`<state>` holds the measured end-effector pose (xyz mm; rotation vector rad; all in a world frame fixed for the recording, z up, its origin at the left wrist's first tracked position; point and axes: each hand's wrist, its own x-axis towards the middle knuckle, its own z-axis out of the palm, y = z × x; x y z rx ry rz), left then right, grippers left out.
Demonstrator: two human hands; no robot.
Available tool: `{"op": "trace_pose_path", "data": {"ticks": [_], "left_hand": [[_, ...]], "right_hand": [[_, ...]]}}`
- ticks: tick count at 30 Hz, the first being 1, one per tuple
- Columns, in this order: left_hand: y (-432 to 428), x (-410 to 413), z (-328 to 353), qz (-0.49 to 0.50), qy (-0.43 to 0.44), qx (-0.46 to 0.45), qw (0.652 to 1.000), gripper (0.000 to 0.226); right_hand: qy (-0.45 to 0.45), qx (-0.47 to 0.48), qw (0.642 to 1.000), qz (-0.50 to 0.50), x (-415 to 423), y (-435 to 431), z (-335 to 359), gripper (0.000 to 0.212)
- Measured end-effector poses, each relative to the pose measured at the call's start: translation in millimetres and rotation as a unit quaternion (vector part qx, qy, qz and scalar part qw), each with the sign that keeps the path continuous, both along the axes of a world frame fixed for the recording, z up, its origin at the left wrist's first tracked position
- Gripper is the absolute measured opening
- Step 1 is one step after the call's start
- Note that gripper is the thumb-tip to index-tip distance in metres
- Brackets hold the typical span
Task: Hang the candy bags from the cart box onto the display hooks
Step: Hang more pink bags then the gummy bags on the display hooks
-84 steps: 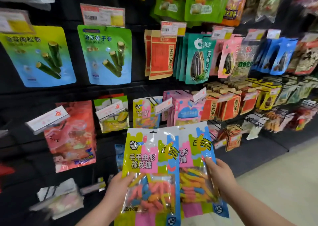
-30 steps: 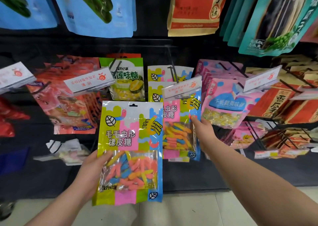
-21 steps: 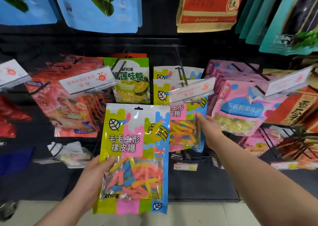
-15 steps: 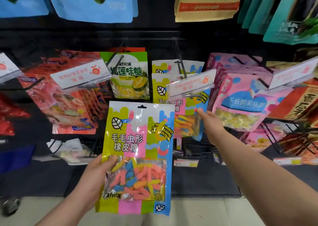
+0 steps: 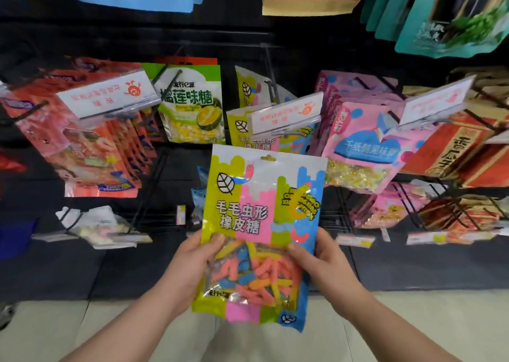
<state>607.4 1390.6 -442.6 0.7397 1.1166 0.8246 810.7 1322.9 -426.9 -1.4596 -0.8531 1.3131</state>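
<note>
Both hands grasp one gummy worm candy bag (image 5: 261,224) upright: left hand (image 5: 190,268) at its left edge, right hand (image 5: 322,268) opposite; matching hung bags (image 5: 242,130) just above.

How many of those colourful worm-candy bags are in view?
3. The held bag sits between left hand and right hand; the front hooked bag and rear hooked bag hang behind it. Others may be hidden.

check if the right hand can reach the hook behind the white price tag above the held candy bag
Probably yes: the right hand grips the multicoloured plastic worm candy bag just below that white price tag, nothing lies between, though the tag fronts the hook.
</note>
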Motion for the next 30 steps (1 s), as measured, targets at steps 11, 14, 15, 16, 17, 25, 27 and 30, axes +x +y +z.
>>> {"op": "trace_pose_path", "data": {"ticks": [11, 14, 15, 16, 17, 25, 27, 30], "left_hand": [[19.4, 30.0, 14.1, -0.036, 0.046, 0.034, 0.998, 0.014], [23.7, 30.4, 13.6, -0.034, 0.046, 0.038, 0.998, 0.014], [24.7, 30.5, 13.5, -0.035, 0.046, 0.039, 0.998, 0.013], [25.3, 30.8, 13.0, -0.037, 0.045, 0.039, 0.998, 0.013], [25.7, 30.8, 12.3, -0.037, 0.042, 0.038, 0.998, 0.013], [28.7, 32.6, 12.0, -0.038, 0.034, 0.031, 0.998, 0.014], [34.1, 36.3, 14.1, -0.037, 0.051, 0.033, 0.997, 0.016], [45.7, 42.2, 13.5, -0.027, 0.069, 0.038, 0.996, 0.022]], "right_hand": [[-0.045, 0.011, 0.996, -0.075, 19.0, 22.9, 9.7, 0.02], [-0.034, 0.007, 0.996, -0.079, 19.0, 28.8, 10.5, 0.02], [-0.031, 0.006, 0.996, -0.077, 19.4, 30.2, 10.8, 0.019], [-0.03, 0.005, 0.997, -0.076, 20.0, 31.3, 10.9, 0.018], [-0.03, 0.004, 0.997, -0.073, 20.6, 32.0, 11.2, 0.018], [-0.067, 0.0, 0.996, -0.065, 23.7, 41.3, 5.7, 0.019], [-0.077, -0.007, 0.994, -0.071, 25.3, 48.5, 4.3, 0.016], [-0.089, -0.017, 0.992, -0.085, 28.3, 63.4, 2.5, 0.018]]}}
